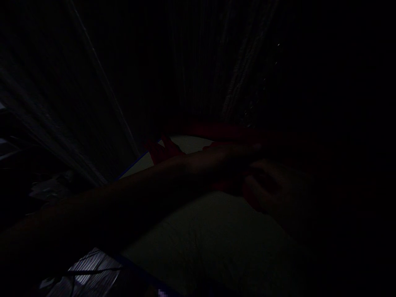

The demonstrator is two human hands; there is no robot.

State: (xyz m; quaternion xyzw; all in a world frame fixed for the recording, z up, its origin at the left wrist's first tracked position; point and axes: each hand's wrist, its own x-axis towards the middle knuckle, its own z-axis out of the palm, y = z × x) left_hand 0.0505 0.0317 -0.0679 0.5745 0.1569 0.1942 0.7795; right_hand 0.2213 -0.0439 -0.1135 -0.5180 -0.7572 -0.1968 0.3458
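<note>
The picture is very dark. A red cloth (161, 153), crumpled at its left end, lies on a pale green surface (198, 222) with a blue edge. My left arm reaches in from the lower left, and my left hand (225, 156) rests on or just over the cloth. Its fingers fade into shadow, so their grip is hidden. Close by on the right is my right hand (272, 185), its fingers curled round a piece of the red cloth that shows below them. Most of the cloth toward the right is lost in darkness.
Dark vertical folds, like a curtain or sheeting (102, 78), hang behind and to the left of the surface. At the lower left, a shiny ribbed grey object (93, 268) has a dark cord (93, 272) across it. Crumpled greyish material (52, 185) lies at the left.
</note>
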